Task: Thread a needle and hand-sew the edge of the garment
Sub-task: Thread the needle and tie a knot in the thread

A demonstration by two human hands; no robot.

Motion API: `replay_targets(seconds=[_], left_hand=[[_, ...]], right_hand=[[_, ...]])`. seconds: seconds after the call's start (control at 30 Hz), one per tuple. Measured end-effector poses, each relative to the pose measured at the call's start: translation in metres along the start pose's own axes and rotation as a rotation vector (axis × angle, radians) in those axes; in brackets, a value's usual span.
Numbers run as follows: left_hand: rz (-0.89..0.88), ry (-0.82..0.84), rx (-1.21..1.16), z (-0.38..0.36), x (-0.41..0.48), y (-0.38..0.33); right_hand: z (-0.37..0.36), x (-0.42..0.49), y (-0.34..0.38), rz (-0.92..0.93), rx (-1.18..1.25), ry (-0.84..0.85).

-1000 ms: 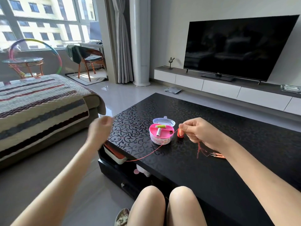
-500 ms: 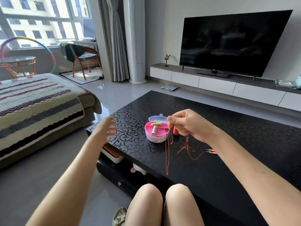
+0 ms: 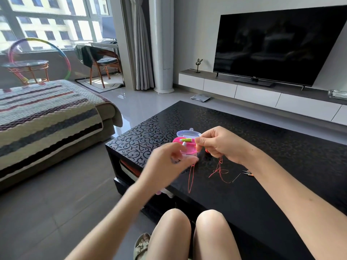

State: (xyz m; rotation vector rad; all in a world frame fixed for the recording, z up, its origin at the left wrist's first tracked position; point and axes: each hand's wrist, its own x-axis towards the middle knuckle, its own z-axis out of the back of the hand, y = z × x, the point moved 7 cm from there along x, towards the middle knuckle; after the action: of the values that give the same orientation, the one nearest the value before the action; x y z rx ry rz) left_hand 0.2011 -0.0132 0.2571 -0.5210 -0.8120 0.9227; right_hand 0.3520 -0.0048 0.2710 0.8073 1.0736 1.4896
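Right hand [image 3: 221,145]: thumb and forefinger fingertips [image 3: 199,142] pinch the red thread [image 3: 218,168] just in front of the pink sewing box [image 3: 177,140], with the other fingers curled. Left hand [image 3: 169,162] is motion-blurred beside the hanging loop, so we can't tell whether its fingers pinch anything. One run of thread hangs below the pinch in a long narrow loop. Another drops from under the palm into a loose tangle on the black table [image 3: 272,194] and ends at the needle [image 3: 237,177], which lies flat near the small snips [image 3: 247,172]. Whether it's threaded is too small to tell. Garment not in view. Our read: the thread is near weightless, limp and snags on itself, so grip it close to the free end. The needle is rigid, slick and sharp, so pinch it mid-shaft and leave the eye clear.
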Motion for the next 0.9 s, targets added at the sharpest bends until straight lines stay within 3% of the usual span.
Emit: replay_targets(seconds=[0.07, 0.17, 0.27, 0.33, 0.43, 0.47, 0.5, 0.57, 0.63, 0.7, 0.77, 0.83, 0.9], left_hand=[[-0.104, -0.084, 0.080, -0.011, 0.002, -0.016], [-0.106, -0.191, 0.125, -0.021, 0.008, -0.013], [-0.096, -0.165, 0.030, -0.022, 0.009, -0.004], [-0.013, -0.051, -0.142, -0.018, 0.006, 0.012], [0.310, 0.001, -0.387, 0.006, -0.001, 0.068], [0.436, -0.013, -0.331, 0.016, -0.002, 0.097], [0.560, 0.038, -0.107, 0.027, -0.003, 0.125], [0.778, 0.281, 0.645, 0.051, -0.006, 0.160], [0.832, 0.492, 1.019, 0.067, -0.007, 0.162], [0.671, 0.543, 0.829, 0.066, 0.009, 0.137], [0.466, 0.544, 0.189, 0.055, 0.027, 0.081], [0.297, 0.404, -0.403, 0.037, 0.038, 0.021], [0.210, 0.250, -0.441, 0.011, 0.048, -0.012]], right_hand=[[-0.003, 0.002, -0.001, 0.003, -0.003, 0.000], [-0.006, 0.004, 0.000, 0.013, -0.007, -0.001], [-0.005, 0.003, 0.003, 0.032, -0.001, 0.008], [-0.003, 0.001, 0.005, 0.033, 0.007, -0.006], [0.003, -0.003, 0.007, 0.012, 0.024, -0.027], [0.003, -0.004, 0.007, 0.008, 0.024, -0.027], [0.004, -0.006, 0.007, 0.006, 0.022, -0.026], [0.003, -0.007, 0.006, -0.002, 0.013, -0.020], [0.003, -0.006, 0.004, -0.001, -0.005, -0.015], [0.003, -0.003, 0.002, -0.002, -0.018, -0.016], [0.003, 0.000, 0.000, 0.000, -0.018, -0.016], [0.002, 0.004, 0.000, 0.005, -0.010, -0.011], [0.000, 0.007, 0.001, 0.010, 0.004, 0.003]])
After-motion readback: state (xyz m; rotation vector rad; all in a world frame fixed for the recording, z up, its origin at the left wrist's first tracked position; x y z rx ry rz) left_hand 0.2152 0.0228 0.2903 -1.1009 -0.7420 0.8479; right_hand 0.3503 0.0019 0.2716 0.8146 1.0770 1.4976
